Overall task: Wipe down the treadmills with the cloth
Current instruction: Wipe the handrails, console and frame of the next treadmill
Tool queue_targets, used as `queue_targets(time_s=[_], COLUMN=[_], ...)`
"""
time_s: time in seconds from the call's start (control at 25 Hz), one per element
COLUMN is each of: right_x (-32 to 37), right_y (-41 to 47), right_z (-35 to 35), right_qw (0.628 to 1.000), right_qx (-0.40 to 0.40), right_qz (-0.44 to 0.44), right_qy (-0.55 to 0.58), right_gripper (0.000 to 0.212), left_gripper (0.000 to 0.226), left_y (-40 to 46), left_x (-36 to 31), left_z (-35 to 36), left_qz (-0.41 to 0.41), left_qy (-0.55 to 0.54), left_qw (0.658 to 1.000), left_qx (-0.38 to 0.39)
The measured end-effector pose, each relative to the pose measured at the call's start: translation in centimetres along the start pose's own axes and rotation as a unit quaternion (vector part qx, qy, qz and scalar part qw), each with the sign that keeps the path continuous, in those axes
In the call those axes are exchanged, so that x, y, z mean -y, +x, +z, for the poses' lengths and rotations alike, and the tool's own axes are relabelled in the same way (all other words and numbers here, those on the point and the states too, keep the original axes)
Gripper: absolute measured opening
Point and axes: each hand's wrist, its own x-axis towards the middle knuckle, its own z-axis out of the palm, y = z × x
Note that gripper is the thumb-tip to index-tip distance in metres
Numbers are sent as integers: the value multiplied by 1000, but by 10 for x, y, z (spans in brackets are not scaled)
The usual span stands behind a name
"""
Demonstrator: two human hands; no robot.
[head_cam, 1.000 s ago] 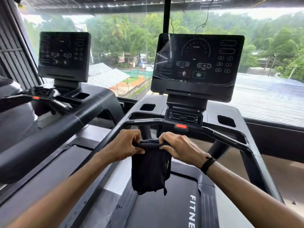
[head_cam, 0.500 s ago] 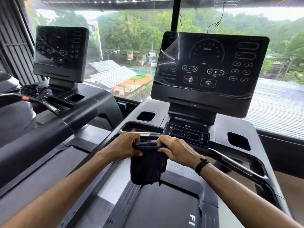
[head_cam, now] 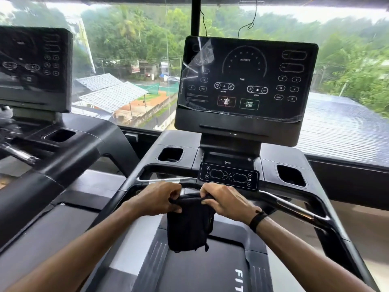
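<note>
- Left hand (head_cam: 156, 199) and right hand (head_cam: 226, 200) each pinch the top edge of the black fabric cloth (head_cam: 188, 224), which hangs between and below them.
- Black treadmill console screen (head_cam: 245, 81) beyond the hands reads "DISTANCE", "TIME", "QUICK START".

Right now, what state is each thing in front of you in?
Cloth: held up by its top edge, hanging limp.
Left hand: gripping cloth.
Right hand: gripping cloth.
Console: upright, film peeling at its top left.
Cup holders: contents unclear.

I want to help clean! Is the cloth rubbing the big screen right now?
No, both hands hold the cloth hanging below the screen.
</note>
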Motion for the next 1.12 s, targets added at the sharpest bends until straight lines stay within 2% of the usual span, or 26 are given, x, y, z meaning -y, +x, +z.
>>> queue_targets(time_s=[0.44,0.84,1.12], right_x=[9,16,16], right_y=[18,35,37], right_z=[-22,-78,-96], right_qw=[997,988,986], right_qx=[-28,-93,-94], right_qz=[57,39,40], right_qy=[-49,-114,-132], right_gripper=[9,10,13], left_gripper=[43,45,43], left_y=[31,60,68], left_x=[12,0,-6], left_z=[-30,-84,-98], left_qz=[44,93,119], left_qy=[1,-6,4], left_qw=[999,993,989], left_qx=[-23,-74,-93])
